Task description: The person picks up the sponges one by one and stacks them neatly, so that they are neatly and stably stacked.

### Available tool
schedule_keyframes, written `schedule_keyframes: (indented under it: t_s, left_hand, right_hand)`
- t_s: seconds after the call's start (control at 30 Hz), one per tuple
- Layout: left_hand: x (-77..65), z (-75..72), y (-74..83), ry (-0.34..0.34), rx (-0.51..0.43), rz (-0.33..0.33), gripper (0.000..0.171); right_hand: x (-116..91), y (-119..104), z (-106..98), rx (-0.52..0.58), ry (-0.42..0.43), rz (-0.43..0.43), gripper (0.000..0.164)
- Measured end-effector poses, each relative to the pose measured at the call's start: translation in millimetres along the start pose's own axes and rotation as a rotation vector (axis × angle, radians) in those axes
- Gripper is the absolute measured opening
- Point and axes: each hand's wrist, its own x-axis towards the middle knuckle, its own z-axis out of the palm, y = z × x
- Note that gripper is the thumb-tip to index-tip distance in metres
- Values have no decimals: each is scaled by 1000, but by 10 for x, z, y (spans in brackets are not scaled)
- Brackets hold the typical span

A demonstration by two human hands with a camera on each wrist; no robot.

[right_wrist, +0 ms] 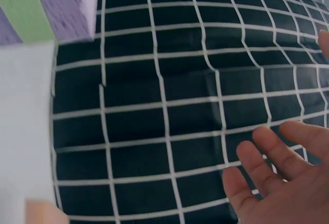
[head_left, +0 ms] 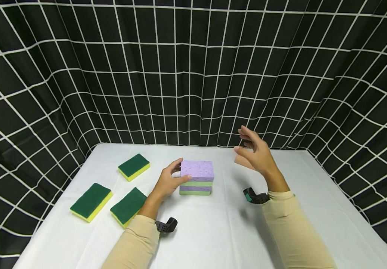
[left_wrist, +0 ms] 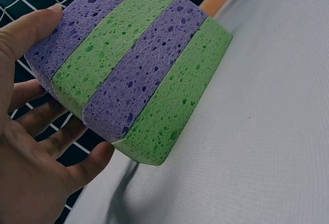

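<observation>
A stack of sponges [head_left: 197, 178] in alternating purple and green layers stands mid-table, a purple one on top. My left hand [head_left: 169, 183] is at the stack's left end. In the left wrist view its thumb [left_wrist: 36, 29] lies on the top purple layer, while the other fingers reach behind the end and their tips are partly hidden. Over the table's back right my right hand [head_left: 255, 155] is raised with fingers loosely bent and nothing held. It partly covers a flat orange block [head_left: 244, 162], whose end also shows in the left wrist view.
Three green-and-yellow scouring sponges lie on the left: one at the back [head_left: 134, 166], one at far left [head_left: 91, 201], one beside my left forearm [head_left: 128, 206]. A black curtain with white grid lines [head_left: 186, 74] encloses the white table [head_left: 210, 231] at back and sides.
</observation>
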Motion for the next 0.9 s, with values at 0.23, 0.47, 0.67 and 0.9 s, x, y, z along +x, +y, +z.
schedule_keyframes:
  t_s: [0.23, 0.47, 0.67, 0.9]
  left_hand:
    - [-123, 4, 306, -28, 18, -14, 72]
    - [-162, 2, 367, -15, 21, -6, 70]
    - [-145, -8, 334, -25, 5, 1, 72]
    - [-139, -8, 335, -32, -5, 19, 72]
  right_hand:
    - [57, 143, -309, -69, 86, 49, 65]
    - [186, 606, -555, -97, 124, 167, 75]
    - [213, 845, -637, -115, 89, 302, 86]
    - [134, 1260, -616, -65, 65, 470, 96]
